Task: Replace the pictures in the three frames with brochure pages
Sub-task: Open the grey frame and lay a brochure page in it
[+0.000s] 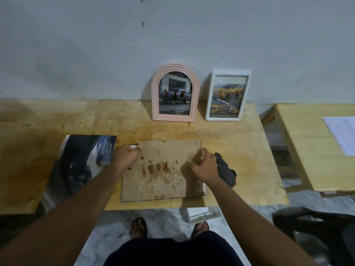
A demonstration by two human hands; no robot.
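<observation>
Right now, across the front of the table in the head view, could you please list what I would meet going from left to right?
The brochure → left hand → face-down frame → right hand → dark cloth → printed sheet.

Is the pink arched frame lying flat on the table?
No, the pink arched frame stands upright against the wall beside the white rectangular frame.

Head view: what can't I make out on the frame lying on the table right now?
Face-down frame: its front faces the table, so its picture is hidden.
Left hand: covers the upper-left corner; its grip there is hidden.
Right hand: pinches a pale tab, too small to identify.
Brochure: text blurred, lower edge behind the left forearm.
</observation>
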